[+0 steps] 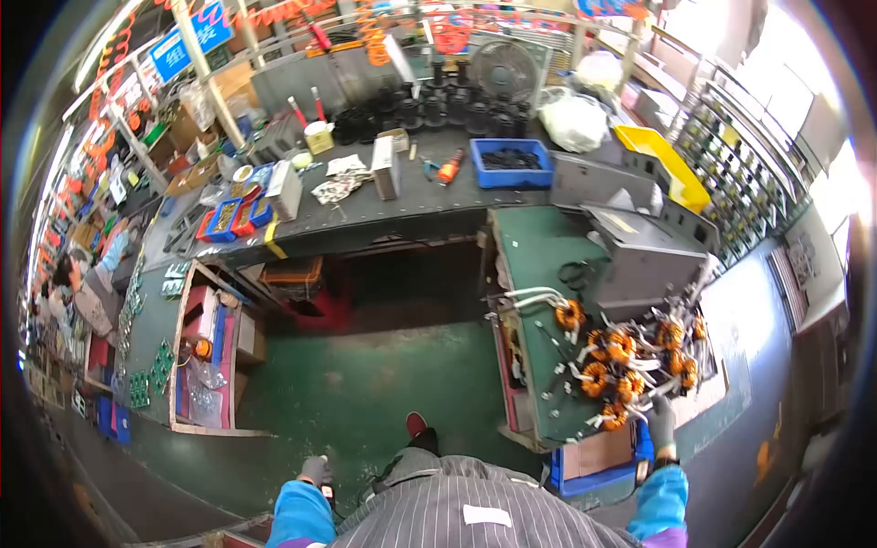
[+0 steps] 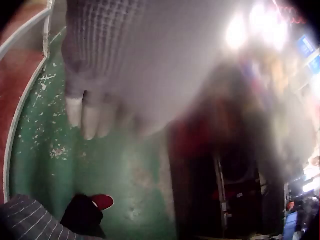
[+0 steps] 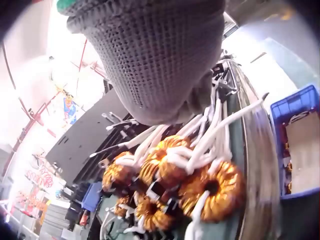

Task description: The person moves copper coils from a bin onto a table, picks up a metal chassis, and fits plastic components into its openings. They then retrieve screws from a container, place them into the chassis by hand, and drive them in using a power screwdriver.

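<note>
My left hand (image 1: 317, 470), in a grey glove with bare fingertips, hangs low beside my body over the green floor. Its fingers (image 2: 92, 117) point loosely down with nothing in them. Over on the right, my gloved right hand (image 1: 662, 427) is at the near edge of a pile of copper-wound toroidal coils (image 1: 621, 347) with white leads. Close up, the right hand (image 3: 155, 60) overlaps several white leads (image 3: 215, 130) above the orange coils (image 3: 212, 190). Its fingertips are mostly hidden, and I cannot tell whether they grip a lead.
The coils lie on a green-topped bench (image 1: 539, 237) beside a grey metal housing (image 1: 649, 260). Below the bench's near edge is a blue crate (image 1: 566, 484) with cardboard. A long workbench (image 1: 411, 196) ahead bears a blue bin (image 1: 512, 178) of dark parts. A shelf unit (image 1: 196, 425) stands left.
</note>
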A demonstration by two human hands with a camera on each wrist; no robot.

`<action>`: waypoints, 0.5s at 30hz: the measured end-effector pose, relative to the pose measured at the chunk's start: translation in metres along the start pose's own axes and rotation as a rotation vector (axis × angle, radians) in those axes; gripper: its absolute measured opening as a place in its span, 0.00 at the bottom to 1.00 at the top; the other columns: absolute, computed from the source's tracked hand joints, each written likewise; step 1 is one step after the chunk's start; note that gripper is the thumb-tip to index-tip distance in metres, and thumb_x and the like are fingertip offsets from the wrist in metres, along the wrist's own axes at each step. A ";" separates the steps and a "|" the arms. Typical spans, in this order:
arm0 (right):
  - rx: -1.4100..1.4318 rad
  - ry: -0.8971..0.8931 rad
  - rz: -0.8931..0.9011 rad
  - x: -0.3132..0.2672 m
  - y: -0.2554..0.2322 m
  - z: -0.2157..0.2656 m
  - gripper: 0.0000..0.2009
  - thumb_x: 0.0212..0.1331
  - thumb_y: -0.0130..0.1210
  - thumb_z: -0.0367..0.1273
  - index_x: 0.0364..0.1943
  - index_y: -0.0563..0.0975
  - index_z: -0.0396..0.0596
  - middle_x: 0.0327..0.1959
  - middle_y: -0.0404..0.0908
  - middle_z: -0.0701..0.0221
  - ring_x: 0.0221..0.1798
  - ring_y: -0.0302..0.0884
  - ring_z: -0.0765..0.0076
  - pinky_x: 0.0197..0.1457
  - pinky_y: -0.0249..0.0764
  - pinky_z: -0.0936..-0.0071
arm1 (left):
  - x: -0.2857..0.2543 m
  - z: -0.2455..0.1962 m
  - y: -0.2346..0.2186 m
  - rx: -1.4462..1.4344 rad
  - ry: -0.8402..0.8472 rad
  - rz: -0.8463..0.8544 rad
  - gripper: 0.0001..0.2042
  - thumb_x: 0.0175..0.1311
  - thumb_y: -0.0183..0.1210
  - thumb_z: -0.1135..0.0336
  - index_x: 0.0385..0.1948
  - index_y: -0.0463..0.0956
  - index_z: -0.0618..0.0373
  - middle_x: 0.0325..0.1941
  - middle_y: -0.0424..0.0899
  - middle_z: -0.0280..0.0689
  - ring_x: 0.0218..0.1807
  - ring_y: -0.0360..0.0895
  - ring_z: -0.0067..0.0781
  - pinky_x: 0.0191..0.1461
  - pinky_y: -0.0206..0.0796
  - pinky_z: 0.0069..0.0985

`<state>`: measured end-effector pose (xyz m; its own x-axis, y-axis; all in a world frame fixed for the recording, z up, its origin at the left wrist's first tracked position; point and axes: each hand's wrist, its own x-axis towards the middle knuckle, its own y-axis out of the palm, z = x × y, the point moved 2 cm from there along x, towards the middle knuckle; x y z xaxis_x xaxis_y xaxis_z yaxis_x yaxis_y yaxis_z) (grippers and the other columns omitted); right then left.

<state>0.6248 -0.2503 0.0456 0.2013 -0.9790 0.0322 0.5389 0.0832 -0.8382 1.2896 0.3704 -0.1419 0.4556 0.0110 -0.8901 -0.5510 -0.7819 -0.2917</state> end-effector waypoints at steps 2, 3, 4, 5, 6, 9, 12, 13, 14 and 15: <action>0.129 0.048 -0.125 -0.004 0.027 0.027 0.11 0.55 0.53 0.22 0.43 0.80 0.41 0.40 0.83 0.59 0.45 0.81 0.59 0.51 0.75 0.66 | 0.026 -0.030 -0.024 -0.052 -0.030 -0.023 0.16 0.71 0.55 0.55 0.50 0.75 0.57 0.45 0.84 0.45 0.46 0.84 0.50 0.40 0.75 0.51; 0.055 -0.014 -0.176 -0.019 0.038 0.048 0.11 0.55 0.53 0.21 0.42 0.80 0.40 0.40 0.83 0.61 0.45 0.81 0.62 0.51 0.75 0.68 | 0.030 -0.055 -0.036 -0.093 0.036 0.058 0.11 0.70 0.57 0.57 0.43 0.75 0.55 0.34 0.80 0.39 0.35 0.80 0.42 0.33 0.71 0.42; 0.203 -0.022 -0.120 -0.023 0.055 0.070 0.11 0.55 0.54 0.21 0.42 0.80 0.40 0.40 0.84 0.61 0.45 0.81 0.63 0.52 0.75 0.69 | 0.032 -0.081 -0.045 -0.128 0.108 0.142 0.08 0.68 0.58 0.59 0.36 0.75 0.52 0.23 0.75 0.33 0.25 0.76 0.34 0.25 0.67 0.34; 0.166 -0.026 -0.065 -0.027 0.059 0.134 0.11 0.55 0.55 0.20 0.42 0.81 0.41 0.41 0.85 0.62 0.45 0.82 0.59 0.53 0.76 0.67 | 0.034 -0.104 -0.046 -0.107 0.102 0.146 0.08 0.68 0.58 0.59 0.36 0.75 0.52 0.23 0.75 0.33 0.25 0.76 0.34 0.25 0.67 0.34; 0.093 -0.180 -0.098 -0.025 0.077 0.168 0.11 0.55 0.55 0.21 0.42 0.82 0.41 0.40 0.85 0.62 0.45 0.82 0.56 0.54 0.77 0.65 | 0.036 -0.128 -0.040 -0.103 0.133 0.090 0.07 0.69 0.58 0.62 0.37 0.75 0.53 0.22 0.74 0.32 0.22 0.73 0.31 0.24 0.65 0.31; 0.170 -0.239 0.029 -0.014 0.109 0.277 0.10 0.58 0.56 0.27 0.42 0.83 0.45 0.41 0.84 0.60 0.45 0.83 0.52 0.52 0.77 0.65 | 0.065 -0.207 -0.021 -0.134 0.365 0.251 0.07 0.71 0.54 0.67 0.45 0.76 0.54 0.25 0.75 0.31 0.22 0.72 0.26 0.22 0.64 0.27; 0.059 -0.193 0.202 0.012 0.152 0.315 0.11 0.58 0.57 0.28 0.44 0.82 0.45 0.42 0.83 0.60 0.45 0.82 0.52 0.51 0.77 0.64 | 0.046 -0.286 0.023 0.250 0.614 0.208 0.14 0.72 0.54 0.65 0.54 0.76 0.58 0.36 0.82 0.34 0.34 0.80 0.25 0.35 0.71 0.24; 0.066 -0.217 0.194 0.022 0.167 0.322 0.11 0.58 0.58 0.28 0.45 0.82 0.46 0.42 0.83 0.60 0.45 0.83 0.52 0.51 0.78 0.64 | 0.032 -0.308 0.041 0.328 0.699 0.198 0.15 0.72 0.54 0.65 0.57 0.75 0.58 0.39 0.84 0.36 0.38 0.82 0.28 0.41 0.73 0.24; 0.092 -0.196 0.224 0.033 0.179 0.328 0.11 0.59 0.58 0.28 0.45 0.82 0.46 0.41 0.83 0.60 0.45 0.83 0.52 0.51 0.78 0.63 | 0.022 -0.327 0.055 0.340 0.699 0.228 0.15 0.72 0.54 0.65 0.57 0.75 0.58 0.39 0.84 0.36 0.38 0.82 0.28 0.41 0.73 0.24; 0.097 -0.177 0.256 0.045 0.192 0.332 0.12 0.61 0.57 0.29 0.48 0.82 0.45 0.44 0.85 0.60 0.48 0.84 0.54 0.53 0.78 0.65 | 0.010 -0.346 0.069 0.375 0.786 0.288 0.16 0.72 0.55 0.65 0.58 0.75 0.59 0.42 0.85 0.38 0.42 0.83 0.30 0.46 0.73 0.25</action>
<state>1.0087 -0.2169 0.0670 0.4752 -0.8770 -0.0716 0.5263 0.3485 -0.7756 1.4981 0.1006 -0.0502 0.5343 -0.6877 -0.4916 -0.8453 -0.4333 -0.3126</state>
